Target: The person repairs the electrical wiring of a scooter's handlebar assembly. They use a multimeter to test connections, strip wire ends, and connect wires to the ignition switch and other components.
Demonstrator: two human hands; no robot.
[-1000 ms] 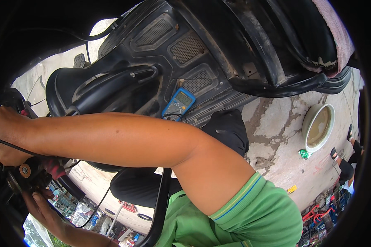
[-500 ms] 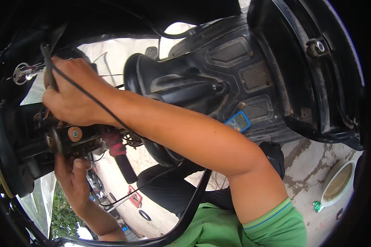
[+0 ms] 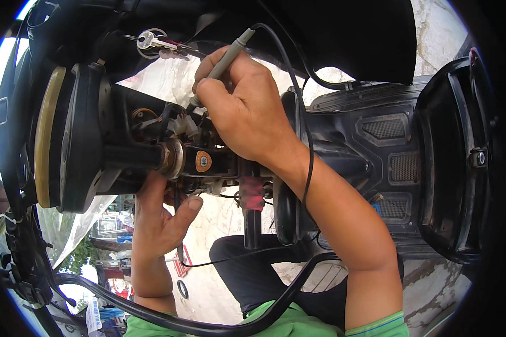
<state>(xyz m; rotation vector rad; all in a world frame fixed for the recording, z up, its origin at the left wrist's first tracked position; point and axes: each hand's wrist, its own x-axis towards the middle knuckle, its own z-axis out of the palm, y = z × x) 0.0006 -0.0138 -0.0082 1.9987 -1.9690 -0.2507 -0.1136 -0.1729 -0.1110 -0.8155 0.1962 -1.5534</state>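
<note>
Outdoor roadside repair yard for motor scooters. Evidence: a partly stripped black scooter [image 3: 376,151] with exposed steering parts and loose cables [image 3: 152,314], stained, cracked concrete ground [image 3: 438,286], trees and stalls behind.

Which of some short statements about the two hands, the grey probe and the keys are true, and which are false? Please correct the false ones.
1. The right hand holds a grey probe. True.
2. The probe's black lead runs over the right forearm. True.
3. The left hand holds the keys. False: the keys hang above, untouched; the left hand is below the steering assembly.
4. Both hands wear gloves. False: both are bare.
</note>
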